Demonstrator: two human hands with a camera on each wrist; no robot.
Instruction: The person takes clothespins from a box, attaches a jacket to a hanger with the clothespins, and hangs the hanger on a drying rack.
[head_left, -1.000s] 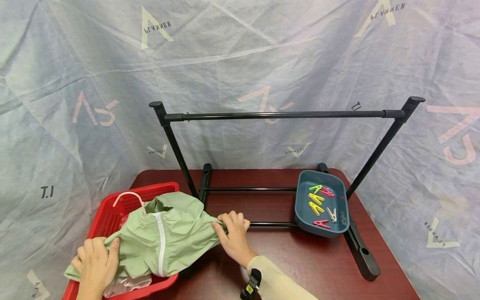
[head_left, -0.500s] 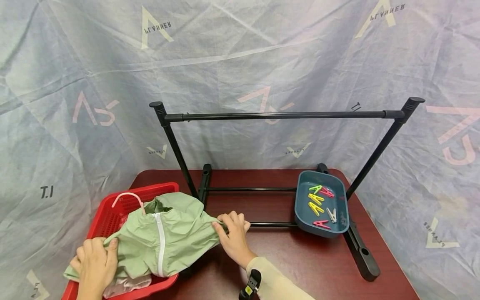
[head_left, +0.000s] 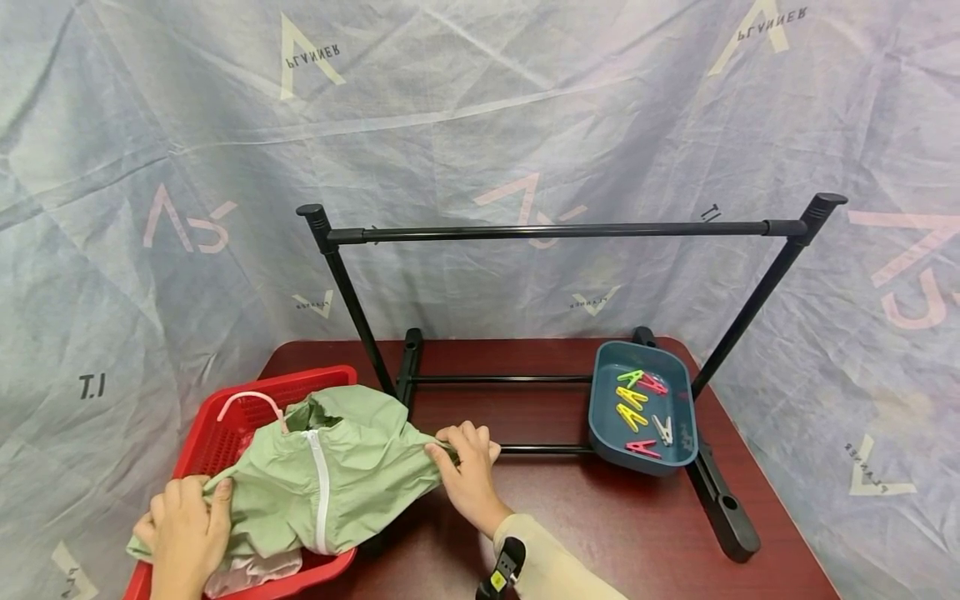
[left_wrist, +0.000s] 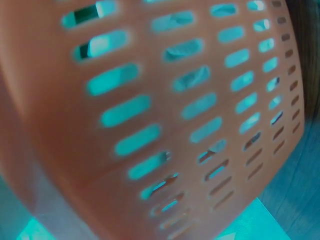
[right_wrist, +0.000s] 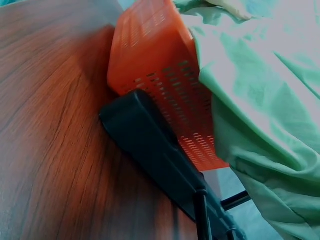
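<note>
While both hands (head_left: pixel 186 529) (head_left: pixel 468 477) pinch a green jacket (head_left: pixel 367 467), grey printed sheeting (head_left: pixel 480 125) hangs behind the reddish-brown table (head_left: pixel 562 525).

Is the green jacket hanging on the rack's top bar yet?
No, the left hand and right hand hold the green jacket over the red basket, below the top bar.
</note>
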